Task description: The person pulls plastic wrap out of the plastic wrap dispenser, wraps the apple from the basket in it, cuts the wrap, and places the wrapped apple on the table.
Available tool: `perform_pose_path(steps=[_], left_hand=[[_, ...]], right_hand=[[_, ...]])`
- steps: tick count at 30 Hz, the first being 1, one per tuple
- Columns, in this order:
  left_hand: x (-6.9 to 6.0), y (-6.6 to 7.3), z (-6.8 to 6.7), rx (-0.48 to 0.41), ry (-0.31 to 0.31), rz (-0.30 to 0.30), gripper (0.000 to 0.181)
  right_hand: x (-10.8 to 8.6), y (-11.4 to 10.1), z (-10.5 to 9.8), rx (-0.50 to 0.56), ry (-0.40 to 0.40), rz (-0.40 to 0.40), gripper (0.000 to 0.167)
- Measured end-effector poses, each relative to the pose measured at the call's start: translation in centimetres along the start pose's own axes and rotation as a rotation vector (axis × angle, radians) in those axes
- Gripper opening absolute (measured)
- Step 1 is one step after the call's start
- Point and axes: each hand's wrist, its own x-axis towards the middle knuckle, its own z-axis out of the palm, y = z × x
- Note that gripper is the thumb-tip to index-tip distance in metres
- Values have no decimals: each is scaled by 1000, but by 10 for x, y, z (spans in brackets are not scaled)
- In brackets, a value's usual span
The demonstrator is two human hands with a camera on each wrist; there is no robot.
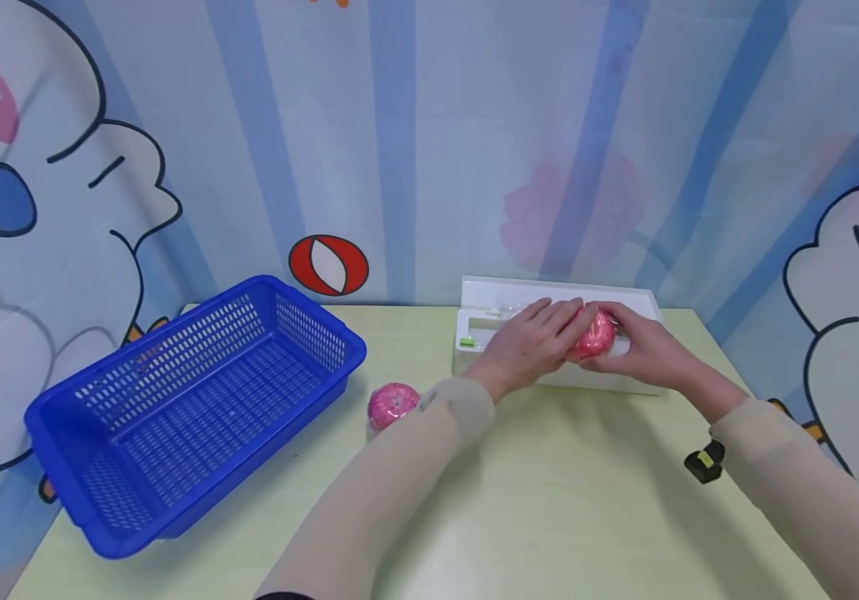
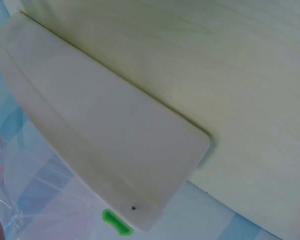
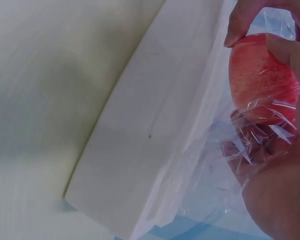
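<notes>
A red round fruit (image 1: pixel 596 333), apple-like, is held above the white box by both hands, with clear plastic film (image 3: pixel 270 112) partly over it. My right hand (image 1: pixel 642 346) grips it from the right; in the right wrist view the thumb lies on its side and fingers show through the film. From the left, my left hand (image 1: pixel 537 342) holds the fruit with its fingers over the top. The white film box (image 1: pixel 601 379) stands below with its lid raised and a green slider (image 1: pixel 467 342) on its left end. Film also shows in the left wrist view.
A second pink-red round fruit (image 1: pixel 392 406), wrapped in shiny film, sits on the table (image 1: pixel 586 517) beside my left forearm. The blue plastic basket (image 1: pixel 212 417) stands at the left. A printed curtain (image 1: pixel 436 150) hangs behind the table.
</notes>
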Motion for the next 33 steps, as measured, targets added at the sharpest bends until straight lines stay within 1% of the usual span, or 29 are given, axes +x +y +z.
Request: perform_pose_path(steps=[4,5,7,11,16,22,28,33], left_hand=[[7,-5,-5,5,-38,-4,64],[9,-6,-5,3,-39,-7,65],[12,-7,-7,-14,-31,-22,66],[18,-10,-11,-55,12,-61,62],[24,-16,-18,-76,12,-91,60],[32,-24,-24,-69,-2,-112,58],[43,-33,-32,-41,-27,-110,64],[53,-41,-38,-35,-14,-110,67]], right_hand=[[4,-1,-8,-4,2,-24,86],[5,-2,-10,-4,1,-27,86],[6,-5,-15,-11,-1,-24,86],[9,-11,-25,-24,-11,6,87],[15,-16,-33,-42,-17,13,90],[22,-23,-42,-54,-6,-6,89],[28,-31,-56,-71,2,-16,87],[31,-40,-69,-77,8,-17,85]])
